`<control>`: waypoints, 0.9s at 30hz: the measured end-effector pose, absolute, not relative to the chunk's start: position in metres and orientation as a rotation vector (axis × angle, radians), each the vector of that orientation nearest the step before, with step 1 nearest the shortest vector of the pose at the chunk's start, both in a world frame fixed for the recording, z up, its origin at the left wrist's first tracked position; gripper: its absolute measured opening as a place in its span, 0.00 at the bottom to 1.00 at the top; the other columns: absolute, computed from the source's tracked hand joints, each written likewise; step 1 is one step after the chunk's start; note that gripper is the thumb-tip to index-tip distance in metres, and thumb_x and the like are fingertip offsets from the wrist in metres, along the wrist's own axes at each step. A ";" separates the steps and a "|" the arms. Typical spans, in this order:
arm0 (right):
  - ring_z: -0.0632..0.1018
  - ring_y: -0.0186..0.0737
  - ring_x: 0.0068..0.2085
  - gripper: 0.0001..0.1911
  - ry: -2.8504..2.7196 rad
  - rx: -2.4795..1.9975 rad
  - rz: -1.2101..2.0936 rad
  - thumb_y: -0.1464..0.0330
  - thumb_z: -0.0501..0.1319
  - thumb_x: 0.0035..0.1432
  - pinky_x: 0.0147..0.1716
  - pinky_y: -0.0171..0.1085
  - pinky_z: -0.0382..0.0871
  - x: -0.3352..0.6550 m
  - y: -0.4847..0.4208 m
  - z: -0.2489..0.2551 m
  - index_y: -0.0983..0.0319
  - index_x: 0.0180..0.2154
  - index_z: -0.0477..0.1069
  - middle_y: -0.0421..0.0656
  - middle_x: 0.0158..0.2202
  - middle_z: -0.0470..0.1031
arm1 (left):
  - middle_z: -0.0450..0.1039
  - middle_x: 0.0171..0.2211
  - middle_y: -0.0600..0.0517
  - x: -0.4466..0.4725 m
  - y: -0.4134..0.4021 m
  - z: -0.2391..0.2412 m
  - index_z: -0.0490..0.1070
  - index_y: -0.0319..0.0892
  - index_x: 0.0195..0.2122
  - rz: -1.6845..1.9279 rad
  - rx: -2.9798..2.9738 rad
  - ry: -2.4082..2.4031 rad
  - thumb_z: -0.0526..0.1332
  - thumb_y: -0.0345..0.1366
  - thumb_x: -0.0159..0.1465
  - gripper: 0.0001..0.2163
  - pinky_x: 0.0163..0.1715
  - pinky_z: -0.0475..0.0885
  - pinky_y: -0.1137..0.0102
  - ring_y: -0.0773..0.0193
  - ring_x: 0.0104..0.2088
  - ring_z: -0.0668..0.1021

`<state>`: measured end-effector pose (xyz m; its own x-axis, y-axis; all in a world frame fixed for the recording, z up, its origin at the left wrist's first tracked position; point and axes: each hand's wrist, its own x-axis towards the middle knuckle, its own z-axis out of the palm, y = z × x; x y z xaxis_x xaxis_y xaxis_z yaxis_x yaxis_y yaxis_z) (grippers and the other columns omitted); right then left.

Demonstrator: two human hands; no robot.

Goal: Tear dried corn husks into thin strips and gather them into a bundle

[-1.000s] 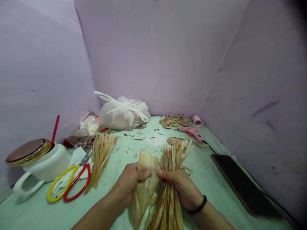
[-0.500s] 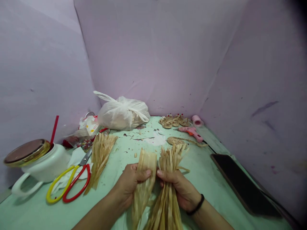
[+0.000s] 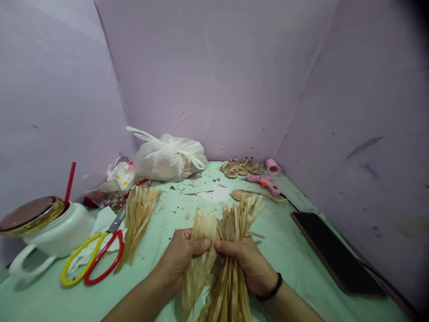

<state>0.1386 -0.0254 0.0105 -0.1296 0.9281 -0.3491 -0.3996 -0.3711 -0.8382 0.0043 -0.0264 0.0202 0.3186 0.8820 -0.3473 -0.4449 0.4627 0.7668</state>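
Observation:
At the near middle of the table, my left hand [image 3: 187, 250] is closed on a broad, flat strip of dried plant fibre [image 3: 203, 223], thumb on top. Beside it, my right hand [image 3: 246, 259] grips a thick bundle of narrow dried fibre strips [image 3: 231, 286] round its middle; their ends fan out above and below the fist. A dark band circles the right wrist. Both thumbs nearly meet between the strip and the bundle. Another bundle of dried strips [image 3: 139, 223] lies to the left, next to scissors [image 3: 98, 250] with one yellow and one red handle.
A white mug [image 3: 70, 228] with a gold-rimmed lid stands at left. Behind are a tied white plastic bag [image 3: 169, 158], coiled braided pieces [image 3: 237, 168], a pink glue gun [image 3: 264, 182] and a pink roll [image 3: 273, 166]. A black phone [image 3: 335, 252] lies at right. Walls enclose the table.
The view has shifted slightly, so the table things appear a little further left. Both hands keep their holds; my right thumb has edged a little closer to the left one.

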 end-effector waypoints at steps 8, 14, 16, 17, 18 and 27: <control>0.69 0.34 0.20 0.07 -0.772 -1.081 1.626 0.77 0.59 0.29 0.20 0.33 0.62 0.135 -0.030 0.018 0.64 0.18 0.72 0.37 0.17 0.71 | 0.73 0.16 0.47 0.007 -0.026 0.011 0.72 0.33 0.20 0.930 0.634 0.905 0.71 0.33 0.37 0.12 0.22 0.67 0.69 0.63 0.18 0.73; 0.71 0.36 0.19 0.06 -0.727 -1.061 1.794 0.70 0.65 0.32 0.22 0.36 0.64 0.141 -0.026 0.015 0.66 0.18 0.72 0.40 0.15 0.72 | 0.73 0.18 0.48 -0.001 -0.021 0.016 0.72 0.33 0.21 0.906 0.579 0.831 0.69 0.32 0.41 0.09 0.24 0.67 0.70 0.65 0.19 0.73; 0.71 0.35 0.19 0.07 -0.690 -1.077 1.807 0.69 0.66 0.32 0.22 0.35 0.64 0.145 -0.023 0.014 0.66 0.18 0.72 0.41 0.16 0.72 | 0.74 0.19 0.47 -0.006 -0.018 0.020 0.73 0.32 0.23 0.888 0.606 0.868 0.68 0.32 0.43 0.09 0.25 0.67 0.70 0.63 0.21 0.74; 0.72 0.35 0.20 0.07 -0.664 -1.085 1.814 0.70 0.66 0.32 0.22 0.34 0.64 0.148 -0.021 0.013 0.67 0.18 0.72 0.42 0.16 0.73 | 0.74 0.20 0.46 -0.009 -0.016 0.021 0.73 0.32 0.24 0.885 0.617 0.888 0.68 0.32 0.43 0.09 0.25 0.67 0.70 0.63 0.21 0.74; 0.72 0.35 0.20 0.07 -0.634 -1.086 1.833 0.70 0.66 0.33 0.22 0.34 0.64 0.150 -0.019 0.013 0.67 0.19 0.72 0.42 0.17 0.73 | 0.74 0.19 0.47 -0.012 -0.014 0.023 0.73 0.32 0.24 0.887 0.625 0.911 0.68 0.32 0.43 0.09 0.25 0.67 0.70 0.63 0.21 0.74; 0.66 0.27 0.17 0.06 -0.494 -0.818 1.946 0.77 0.60 0.33 0.16 0.26 0.61 0.189 0.000 0.021 0.64 0.21 0.68 0.35 0.16 0.65 | 0.67 0.13 0.55 -0.048 0.008 0.037 0.69 0.35 0.19 1.103 0.550 1.097 0.64 0.26 0.46 0.04 0.11 0.58 0.80 0.74 0.12 0.66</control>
